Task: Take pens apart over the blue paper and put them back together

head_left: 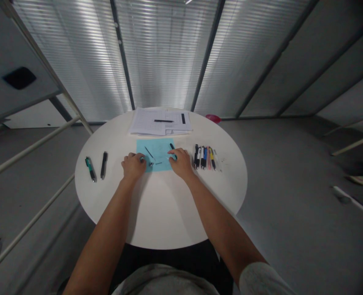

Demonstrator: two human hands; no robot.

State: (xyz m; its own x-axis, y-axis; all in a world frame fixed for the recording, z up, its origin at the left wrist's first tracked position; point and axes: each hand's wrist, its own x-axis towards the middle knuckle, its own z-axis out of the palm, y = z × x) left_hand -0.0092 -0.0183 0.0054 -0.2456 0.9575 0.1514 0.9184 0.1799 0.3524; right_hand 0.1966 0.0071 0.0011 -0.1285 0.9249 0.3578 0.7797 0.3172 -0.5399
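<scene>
A light blue sheet (156, 144) lies on the table under my fingertips. At its left edge my left hand (133, 165) is closed, with a small dark pen part (142, 159) at the fingertips. On the right edge, my right hand (181, 163) curls its thumb and index finger about a black pen barrel (172, 145), partly hidden by the fingers. Between the hands, a thin dark refill (149, 152) lies slanted on the sheet. Nearer to me are a small dark piece with a shiny end (151, 164) and a short thin dark piece (158, 163).
The round white table (165, 213) carries a row of several pens (204, 157) at right. A green pen (90, 169) and a black pen (104, 165) lie at left. Behind the sheet are papers (147, 122) with a dark pen (163, 121) on top.
</scene>
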